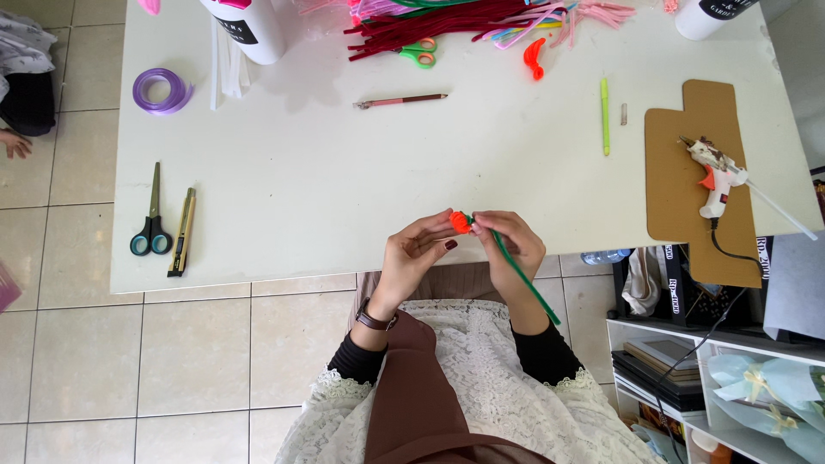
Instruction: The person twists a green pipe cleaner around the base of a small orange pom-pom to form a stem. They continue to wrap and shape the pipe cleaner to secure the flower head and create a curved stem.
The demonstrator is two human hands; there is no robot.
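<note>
Orange bud (pixel 461 222) tops a green stem (pixel 524 279), held above the bench's (pixel 301 172) near edge. Left hand (pixel 412 253) grip pinches the bud; right hand (pixel 513 245) grip pinches the stem just below.

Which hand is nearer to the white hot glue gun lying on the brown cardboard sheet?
Right. The right hand sits left of the white hot glue gun; the left hand is farther left, beyond the orange pipe-cleaner bud.
</note>
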